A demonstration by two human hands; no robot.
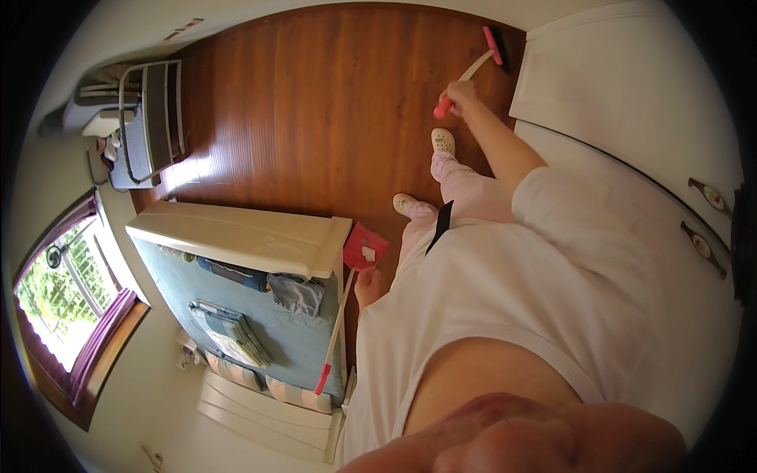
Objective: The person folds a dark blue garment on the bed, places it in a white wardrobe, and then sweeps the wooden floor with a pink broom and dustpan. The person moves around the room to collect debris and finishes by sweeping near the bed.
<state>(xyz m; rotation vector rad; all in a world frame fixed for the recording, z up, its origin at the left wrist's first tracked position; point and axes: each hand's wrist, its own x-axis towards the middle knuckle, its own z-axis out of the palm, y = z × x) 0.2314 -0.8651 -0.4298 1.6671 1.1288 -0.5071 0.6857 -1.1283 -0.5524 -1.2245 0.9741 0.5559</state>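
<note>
My right hand (pixel 460 97) is wrapped around the handle of a broom (pixel 476 66), close to its pink grip end. The broom has a pink head (pixel 492 46) with dark bristles, which rests low by the white cabinet's foot. Down at the bed's corner, my left hand (pixel 369 286) grips the rear edge of a pink dustpan (pixel 358 242); its fingertips are partly hidden. A small white scrap (pixel 368 254) lies in the pan. The dustpan's long pale handle (pixel 337 331) slants across the bed's side and ends in a red grip.
A cream bed (pixel 248 236) with folded bedding (pixel 230 331) and clothes stands at the left. Behind its foot is a metal-framed grey folding bed (pixel 148 118). White cabinet doors (pixel 621 88) rise on the right. My feet in cream clogs (pixel 443 142) stand on the wooden floor (pixel 331 118).
</note>
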